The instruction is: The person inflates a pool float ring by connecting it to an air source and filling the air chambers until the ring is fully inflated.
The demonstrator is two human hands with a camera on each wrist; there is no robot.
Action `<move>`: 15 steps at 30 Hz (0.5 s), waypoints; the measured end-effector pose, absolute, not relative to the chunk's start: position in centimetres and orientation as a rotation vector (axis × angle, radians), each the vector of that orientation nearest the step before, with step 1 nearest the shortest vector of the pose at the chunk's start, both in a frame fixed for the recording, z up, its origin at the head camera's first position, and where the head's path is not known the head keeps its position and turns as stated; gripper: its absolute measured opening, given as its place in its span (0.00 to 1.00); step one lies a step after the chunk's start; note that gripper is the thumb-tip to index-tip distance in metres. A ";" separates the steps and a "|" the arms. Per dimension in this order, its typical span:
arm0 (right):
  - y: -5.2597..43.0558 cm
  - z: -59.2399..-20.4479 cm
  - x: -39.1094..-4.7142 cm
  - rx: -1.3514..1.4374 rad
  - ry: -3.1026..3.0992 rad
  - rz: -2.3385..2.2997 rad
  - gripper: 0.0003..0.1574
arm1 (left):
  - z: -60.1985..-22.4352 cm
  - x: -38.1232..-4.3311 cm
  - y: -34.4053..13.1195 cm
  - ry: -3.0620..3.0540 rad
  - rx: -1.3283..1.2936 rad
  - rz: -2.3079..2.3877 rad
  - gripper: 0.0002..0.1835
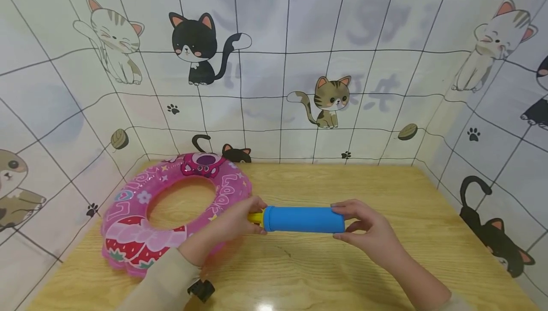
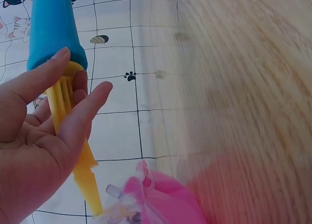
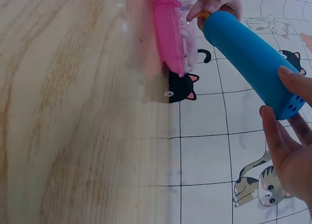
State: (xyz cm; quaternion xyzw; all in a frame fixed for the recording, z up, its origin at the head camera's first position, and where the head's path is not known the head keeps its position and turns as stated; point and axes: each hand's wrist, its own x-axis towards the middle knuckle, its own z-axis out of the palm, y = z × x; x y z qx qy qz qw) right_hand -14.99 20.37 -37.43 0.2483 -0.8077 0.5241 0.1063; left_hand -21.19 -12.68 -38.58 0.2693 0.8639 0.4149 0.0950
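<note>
A blue hand air pump (image 1: 304,219) with a yellow stem (image 2: 87,180) is held level above the table, between both hands. My left hand (image 1: 235,217) holds the yellow stem close to the blue barrel, with the thumb tip at the barrel's edge. At the barrel's far end, my right hand (image 1: 371,235) pinches it between thumb and fingers. Small holes show in that end face (image 3: 293,105) in the right wrist view. Left of the pump lies a pink inflated swim ring (image 1: 128,197) printed with strawberries and a cartoon bear, partly behind my left forearm.
The wooden table (image 1: 334,273) is bordered at the back and sides by a white grid-patterned sheet (image 1: 265,25) with cartoon cats. A small black device (image 1: 201,290) sits at my left wrist. The ring takes up the table's left side.
</note>
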 end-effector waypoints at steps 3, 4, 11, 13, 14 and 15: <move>21.1 -37.2 -14.7 0.801 -2.350 1.479 0.33 | -38.4 -21.1 -12.9 2.518 0.792 1.256 0.22; 21.4 -37.1 -14.6 0.829 -2.336 1.457 0.33 | -38.3 -21.1 -13.0 2.506 0.789 1.264 0.22; 24.4 -36.5 -13.9 0.925 -2.303 1.353 0.36 | -37.8 -20.8 -13.3 2.487 0.772 1.256 0.22; 25.4 -36.3 -13.7 0.929 -2.300 1.344 0.36 | -37.8 -20.8 -13.3 2.491 0.782 1.249 0.22; 25.8 -36.2 -13.6 0.930 -2.302 1.338 0.36 | -37.8 -20.8 -13.4 2.494 0.787 1.244 0.22; 26.3 -36.1 -13.5 0.930 -2.305 1.327 0.36 | -37.8 -20.8 -13.4 2.491 0.791 1.244 0.22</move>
